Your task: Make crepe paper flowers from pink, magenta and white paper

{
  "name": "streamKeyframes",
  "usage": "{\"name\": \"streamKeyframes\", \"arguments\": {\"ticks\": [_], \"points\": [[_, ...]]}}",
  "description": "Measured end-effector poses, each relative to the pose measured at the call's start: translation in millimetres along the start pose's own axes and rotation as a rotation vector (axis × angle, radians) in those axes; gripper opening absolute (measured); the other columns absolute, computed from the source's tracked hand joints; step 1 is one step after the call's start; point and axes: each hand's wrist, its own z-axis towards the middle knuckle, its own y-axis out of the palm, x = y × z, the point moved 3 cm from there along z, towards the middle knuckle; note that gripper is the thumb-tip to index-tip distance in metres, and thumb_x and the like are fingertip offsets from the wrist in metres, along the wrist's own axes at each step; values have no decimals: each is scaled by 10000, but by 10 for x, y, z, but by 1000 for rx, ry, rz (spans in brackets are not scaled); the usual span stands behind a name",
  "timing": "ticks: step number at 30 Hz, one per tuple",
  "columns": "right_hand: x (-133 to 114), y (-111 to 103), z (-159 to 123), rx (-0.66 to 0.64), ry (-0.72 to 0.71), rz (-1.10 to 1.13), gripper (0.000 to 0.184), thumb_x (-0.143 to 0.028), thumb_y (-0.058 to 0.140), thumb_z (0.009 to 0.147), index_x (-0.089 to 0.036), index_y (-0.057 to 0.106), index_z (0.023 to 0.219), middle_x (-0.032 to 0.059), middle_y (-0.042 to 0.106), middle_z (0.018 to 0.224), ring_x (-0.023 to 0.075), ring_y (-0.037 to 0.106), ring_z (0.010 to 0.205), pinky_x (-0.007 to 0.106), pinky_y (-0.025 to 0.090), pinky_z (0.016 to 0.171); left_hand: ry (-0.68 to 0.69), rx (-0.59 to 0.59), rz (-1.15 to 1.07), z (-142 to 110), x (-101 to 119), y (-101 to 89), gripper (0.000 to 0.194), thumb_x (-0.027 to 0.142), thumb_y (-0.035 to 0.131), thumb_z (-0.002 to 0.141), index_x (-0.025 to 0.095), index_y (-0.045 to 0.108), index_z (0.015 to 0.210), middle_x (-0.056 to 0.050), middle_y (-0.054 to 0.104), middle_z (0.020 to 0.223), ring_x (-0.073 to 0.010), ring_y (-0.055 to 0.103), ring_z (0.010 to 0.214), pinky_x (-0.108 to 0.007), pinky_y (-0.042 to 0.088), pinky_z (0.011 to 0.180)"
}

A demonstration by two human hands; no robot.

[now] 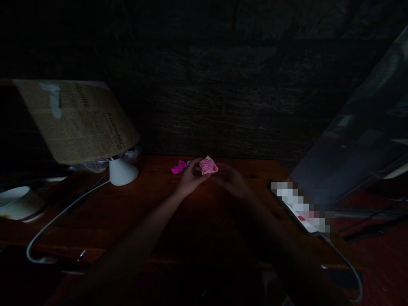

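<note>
A folded pink rose [208, 165], which looks like paper, is held above the wooden table. My left hand [190, 177] is closed around its left side and underside, fingers partly behind it. At the right of the rose is my right hand [232, 180], in deep shadow, its thumb and fingers apart and curved toward the petals. Whether its fingertips touch the rose I cannot tell. A bright magenta crumpled piece [179, 167] lies on the table just left of my left hand.
A lamp with a newsprint shade [83, 121] and white base [123, 172] stands at the left, its cable looping forward. Beyond it sits a white cup-like vessel [19, 202]. A white power strip [306, 221], partly blurred, lies along the right table edge [282, 168]. A dark brick wall [229, 102] rises behind.
</note>
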Motion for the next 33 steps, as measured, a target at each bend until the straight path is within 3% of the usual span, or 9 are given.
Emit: {"name": "streamKeyframes", "arguments": {"ticks": [6,13,20,24,29,33], "points": [[-75,-93,-5,167,-21,-55,354,-436,709,807,-219,677,1085,77,745,1079,229,702,971,404,554,882,-93,-97,-138,-47,83,59,671,274,818,669,208,566,1287,-79,707,1042,-218,657,1006,-370,559,856],[-186,-153,-14,171,-62,-72,375,-470,684,826,-216,718,1101,81,747,1109,247,697,1015,418,530,932,-118,-82,-240,-10,92,-12,506,330,740,764,184,643,1238,-90,714,1124,-224,687,993,-377,607,835],[-184,-170,-30,177,-92,-227,307,-448,664,848,-232,743,1051,76,746,1059,240,700,948,392,544,854,-23,-70,-79,19,64,-49,455,326,738,778,185,659,1204,-68,751,985,-179,709,859,-384,588,869],[-168,-162,-37,163,-101,-319,298,-431,635,874,-226,736,1065,78,745,1034,230,704,894,361,554,789,23,-37,-31,21,84,-63,425,322,743,772,174,670,1163,-98,722,1122,-173,707,872,-358,583,845],[-141,-172,-26,166,-93,-295,292,-448,651,861,-241,736,1049,69,744,1016,240,701,886,381,561,790,63,-81,42,12,157,-75,442,319,724,794,179,653,1207,-85,752,1010,-182,706,891,-359,568,861],[-149,-149,-24,110,-52,-135,337,-479,655,847,-241,722,1076,67,732,1086,223,694,867,366,574,752,131,-82,108,10,204,-107,370,331,756,761,191,707,1100,-82,746,1068,-196,698,940,-382,571,880]]}}
